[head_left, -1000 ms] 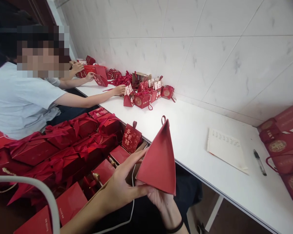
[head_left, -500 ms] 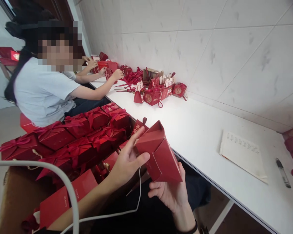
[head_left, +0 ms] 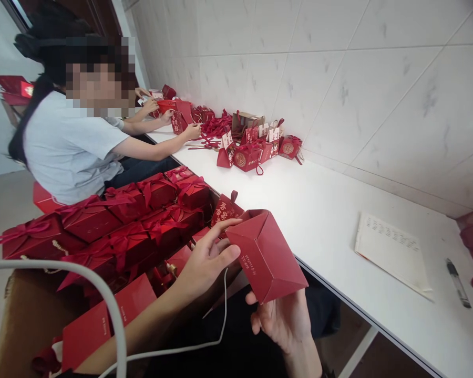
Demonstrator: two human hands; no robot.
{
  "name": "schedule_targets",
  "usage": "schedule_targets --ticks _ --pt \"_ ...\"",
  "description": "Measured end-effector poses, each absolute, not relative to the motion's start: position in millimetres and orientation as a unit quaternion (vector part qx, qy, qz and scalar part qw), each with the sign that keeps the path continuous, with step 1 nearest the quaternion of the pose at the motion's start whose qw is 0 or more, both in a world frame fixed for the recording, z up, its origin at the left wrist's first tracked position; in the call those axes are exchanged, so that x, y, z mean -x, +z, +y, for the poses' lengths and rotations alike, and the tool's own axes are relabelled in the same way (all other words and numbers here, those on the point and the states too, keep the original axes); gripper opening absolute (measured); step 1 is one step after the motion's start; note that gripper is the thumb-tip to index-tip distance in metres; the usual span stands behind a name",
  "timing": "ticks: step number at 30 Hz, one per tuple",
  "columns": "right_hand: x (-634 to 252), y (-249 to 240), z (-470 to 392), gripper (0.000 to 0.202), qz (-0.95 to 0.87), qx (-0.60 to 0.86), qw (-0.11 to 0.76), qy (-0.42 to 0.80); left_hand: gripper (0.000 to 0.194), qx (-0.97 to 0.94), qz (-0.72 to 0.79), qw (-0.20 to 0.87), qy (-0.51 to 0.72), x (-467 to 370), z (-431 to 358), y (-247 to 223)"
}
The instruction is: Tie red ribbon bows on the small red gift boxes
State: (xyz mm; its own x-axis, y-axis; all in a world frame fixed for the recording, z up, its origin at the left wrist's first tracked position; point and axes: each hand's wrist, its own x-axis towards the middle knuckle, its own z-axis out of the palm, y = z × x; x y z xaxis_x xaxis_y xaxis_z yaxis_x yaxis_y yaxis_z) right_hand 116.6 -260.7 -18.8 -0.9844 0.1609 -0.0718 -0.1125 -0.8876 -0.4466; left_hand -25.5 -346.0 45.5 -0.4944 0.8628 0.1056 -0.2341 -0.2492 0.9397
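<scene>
A red folded paper box is held between my two hands over my lap, beside the table edge. My left hand grips its left side, with the thumb near the printed face. From below, my right hand supports the box, its far fingers hidden behind it. To the left, a carton holds rows of red boxes tied with ribbons. Just behind my left fingers is a red box with gold characters.
On the white table lie a notepad, a pen and a group of small red boxes. A person works at the far left. A white cable crosses in front.
The box has turned and moved slightly right and down, showing its folded end and print. My right hand has moved down with it. The person's near hand has lowered slightly.
</scene>
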Motion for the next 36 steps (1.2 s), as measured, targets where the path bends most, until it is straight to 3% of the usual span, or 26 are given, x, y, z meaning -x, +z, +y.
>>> schedule_targets --ticks 9,17,21,26,28,32,36 --pt "-117 -23 -258 0.074 -0.258 0.040 0.084 0.962 0.045 -0.357 0.475 0.398 0.699 31 -348 40" --pt "-135 -23 -242 0.059 -0.558 0.165 0.260 0.771 0.079 -0.382 0.579 0.383 0.610 61 -358 42" --pt "-140 -17 -234 0.061 -0.644 0.165 0.229 0.710 0.058 -0.384 0.616 0.422 0.544 67 -358 43" --pt "-137 -24 -216 0.056 -0.697 0.198 0.241 0.645 0.043 -0.245 0.503 0.525 0.642 74 -370 21" --pt "-133 -41 -206 0.050 -0.732 0.239 0.200 0.606 0.040 -0.164 0.452 0.545 0.686 82 -381 11" --pt "-118 -92 -196 0.054 -0.778 0.261 0.063 0.569 0.029 -0.008 0.384 0.519 0.763 99 -401 1" --pt "-107 -125 -197 0.051 -0.829 0.294 0.052 0.473 0.033 0.069 0.345 0.478 0.805 108 -416 -6"
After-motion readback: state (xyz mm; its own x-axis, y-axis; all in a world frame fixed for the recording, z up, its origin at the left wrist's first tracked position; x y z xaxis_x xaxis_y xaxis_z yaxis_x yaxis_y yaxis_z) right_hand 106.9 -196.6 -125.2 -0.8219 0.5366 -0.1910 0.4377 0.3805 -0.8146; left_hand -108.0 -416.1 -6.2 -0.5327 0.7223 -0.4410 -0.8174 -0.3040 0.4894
